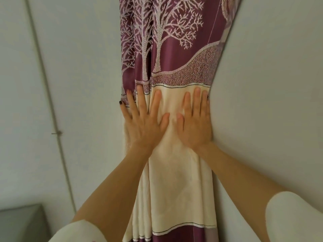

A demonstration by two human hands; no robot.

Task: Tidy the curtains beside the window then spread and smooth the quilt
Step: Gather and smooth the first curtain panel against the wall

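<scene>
Pressing curtain [174, 154], left hand [143, 124], right hand [194, 124] flat

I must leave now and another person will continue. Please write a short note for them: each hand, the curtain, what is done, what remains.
Left hand: open, fingers spread, flat on the curtain.
Right hand: open, flat on its cream band, beside the wall.
The curtain hangs gathered in folds; neither hand grips it.
Done: curtain gathered, being pressed flat.
Left: finish the curtain, then spread and smooth the quilt, which is not in view.
</scene>
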